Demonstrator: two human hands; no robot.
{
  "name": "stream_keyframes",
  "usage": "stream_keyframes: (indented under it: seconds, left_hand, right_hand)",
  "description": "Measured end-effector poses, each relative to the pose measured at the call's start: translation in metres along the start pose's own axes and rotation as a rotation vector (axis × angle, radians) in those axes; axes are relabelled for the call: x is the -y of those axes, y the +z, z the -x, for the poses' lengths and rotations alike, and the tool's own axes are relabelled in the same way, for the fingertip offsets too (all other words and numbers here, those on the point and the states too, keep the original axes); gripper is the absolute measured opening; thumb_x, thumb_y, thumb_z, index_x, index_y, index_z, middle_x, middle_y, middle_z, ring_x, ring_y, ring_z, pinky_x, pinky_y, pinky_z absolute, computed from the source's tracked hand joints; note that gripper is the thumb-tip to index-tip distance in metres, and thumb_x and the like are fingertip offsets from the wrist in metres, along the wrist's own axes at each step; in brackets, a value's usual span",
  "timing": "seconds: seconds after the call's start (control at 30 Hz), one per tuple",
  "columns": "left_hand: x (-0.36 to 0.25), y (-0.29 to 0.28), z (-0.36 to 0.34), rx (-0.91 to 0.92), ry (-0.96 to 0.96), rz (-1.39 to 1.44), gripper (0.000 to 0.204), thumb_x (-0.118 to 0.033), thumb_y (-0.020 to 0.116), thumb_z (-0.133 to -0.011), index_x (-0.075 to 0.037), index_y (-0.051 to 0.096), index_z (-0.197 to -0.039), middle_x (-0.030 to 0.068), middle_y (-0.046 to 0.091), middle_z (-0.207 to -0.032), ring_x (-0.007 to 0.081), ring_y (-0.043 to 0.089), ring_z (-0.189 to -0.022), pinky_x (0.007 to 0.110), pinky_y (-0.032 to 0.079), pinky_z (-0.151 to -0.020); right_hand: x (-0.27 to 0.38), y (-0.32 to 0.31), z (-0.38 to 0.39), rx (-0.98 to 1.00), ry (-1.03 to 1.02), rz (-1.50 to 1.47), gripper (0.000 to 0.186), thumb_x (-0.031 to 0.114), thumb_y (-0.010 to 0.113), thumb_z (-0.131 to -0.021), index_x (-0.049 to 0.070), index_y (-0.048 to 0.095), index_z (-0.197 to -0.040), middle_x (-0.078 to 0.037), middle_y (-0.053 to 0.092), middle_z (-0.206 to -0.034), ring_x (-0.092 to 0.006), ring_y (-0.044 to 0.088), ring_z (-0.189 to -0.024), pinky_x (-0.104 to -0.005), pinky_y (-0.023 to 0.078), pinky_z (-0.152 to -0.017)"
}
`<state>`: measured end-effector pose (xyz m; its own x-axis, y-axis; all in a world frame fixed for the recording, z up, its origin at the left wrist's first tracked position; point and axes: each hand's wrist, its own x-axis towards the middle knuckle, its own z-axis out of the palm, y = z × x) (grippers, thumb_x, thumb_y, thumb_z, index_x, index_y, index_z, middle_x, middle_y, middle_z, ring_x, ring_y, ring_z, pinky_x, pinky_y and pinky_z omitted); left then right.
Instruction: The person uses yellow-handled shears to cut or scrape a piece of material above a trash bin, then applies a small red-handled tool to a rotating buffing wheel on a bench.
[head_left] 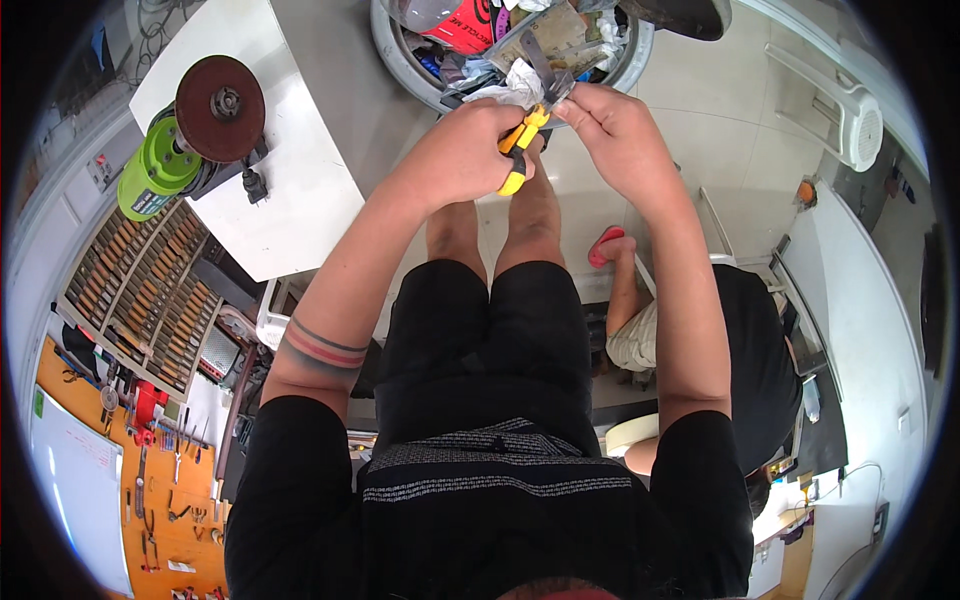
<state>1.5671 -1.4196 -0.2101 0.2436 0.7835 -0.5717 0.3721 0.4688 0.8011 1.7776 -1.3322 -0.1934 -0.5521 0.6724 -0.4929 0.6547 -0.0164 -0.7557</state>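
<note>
My left hand [465, 150] is closed around a hand tool with yellow-and-black handles [518, 165]. The tool points away from me and to the right, over the near rim of a round grey bin [440, 100]. My right hand [618, 135] pinches thumb against fingers right beside the tool's tip, on a thin grey metal piece [560, 88]. A dark flat metal strip [536, 52] rises just beyond both hands; whether it joins the pinched piece I cannot tell. Crumpled white paper [520, 88] lies in the bin behind my left fingers.
Mixed scrap and a red-labelled clear plastic container [465, 28] fill the bin. At left, a green grinder with a brown disc [220, 108] stands on a white table [300, 190]. A rack of wooden-handled tools [145, 290] is below it. Another person [745, 350] sits at right, near a white chair [855, 125].
</note>
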Motion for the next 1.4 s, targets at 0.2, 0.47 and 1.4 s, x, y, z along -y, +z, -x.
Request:
stream_keyframes:
  seconds: [0.2, 0.47, 1.4]
  left_hand:
    - [-0.008, -0.005, -0.005, 0.018, -0.051, -0.078, 0.036, -0.006, 0.081, -0.082, 0.005, 0.072, -0.114, 0.0196, 0.066, -0.099, 0.0303, 0.065, -0.08, 0.04, 0.054, -0.075]
    - [0.0, -0.005, 0.0, -0.004, -0.002, -0.032, 0.041, -0.008, 0.077, -0.085, 0.002, 0.072, -0.125, 0.015, 0.069, -0.104, 0.0261, 0.071, -0.097, 0.037, 0.058, -0.091]
    - [-0.009, -0.005, 0.001, -0.033, -0.018, -0.2, 0.038, -0.021, 0.079, -0.077, 0.006, 0.069, -0.102, 0.0224, 0.069, -0.098, 0.0411, 0.067, -0.093, 0.047, 0.054, -0.083]
  right_hand:
    - [0.003, -0.006, -0.003, 0.046, -0.01, -0.024, 0.024, 0.022, 0.067, -0.107, -0.001, 0.066, -0.102, -0.021, 0.065, -0.087, -0.0415, 0.061, -0.079, -0.0473, 0.051, -0.075]
    - [0.003, -0.004, -0.003, 0.019, -0.003, 0.021, 0.027, 0.025, 0.065, -0.109, -0.001, 0.068, -0.115, -0.024, 0.069, -0.095, -0.0431, 0.063, -0.084, -0.0468, 0.053, -0.079]
    - [-0.011, 0.016, 0.01, -0.061, 0.132, -0.307, 0.025, 0.026, 0.071, -0.108, 0.002, 0.071, -0.116, -0.002, 0.055, -0.078, -0.011, 0.048, -0.073, -0.0304, 0.045, -0.069]
